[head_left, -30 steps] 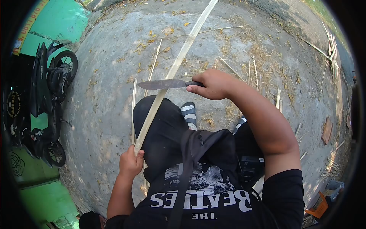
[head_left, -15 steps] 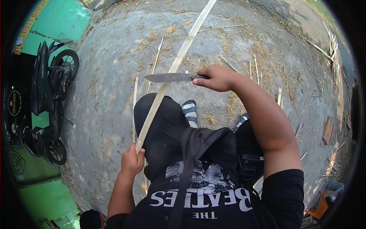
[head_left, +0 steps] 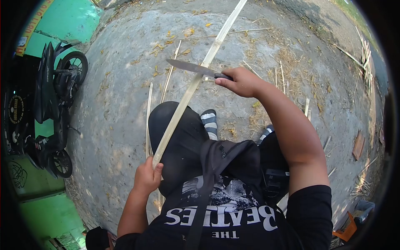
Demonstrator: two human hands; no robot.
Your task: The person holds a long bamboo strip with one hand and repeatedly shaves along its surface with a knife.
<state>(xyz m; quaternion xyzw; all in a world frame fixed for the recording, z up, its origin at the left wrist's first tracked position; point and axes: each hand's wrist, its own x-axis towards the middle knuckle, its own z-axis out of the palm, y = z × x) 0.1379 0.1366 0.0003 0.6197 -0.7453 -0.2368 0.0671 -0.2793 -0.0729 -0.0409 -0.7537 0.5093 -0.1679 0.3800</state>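
Observation:
My left hand is closed around the near end of a long, pale bamboo strip. The strip slants up and away to the right, passing over my dark-clothed knee and on above the ground. A knife with a dark handle is gripped in my right hand. Its blade lies across the strip beyond the knee, tip pointing left. Whether the edge bites into the strip, I cannot tell.
Concrete ground carries dry leaves, shavings and several thin strips. A motorcycle stands at the left by a green wall. On the right are a bundle of strips, a brown wooden piece and an orange container.
My right hand has moved the knife slightly farther along the strip, away from me and rightward. The blade has tilted so its tip points more upward. My left hand keeps its hold.

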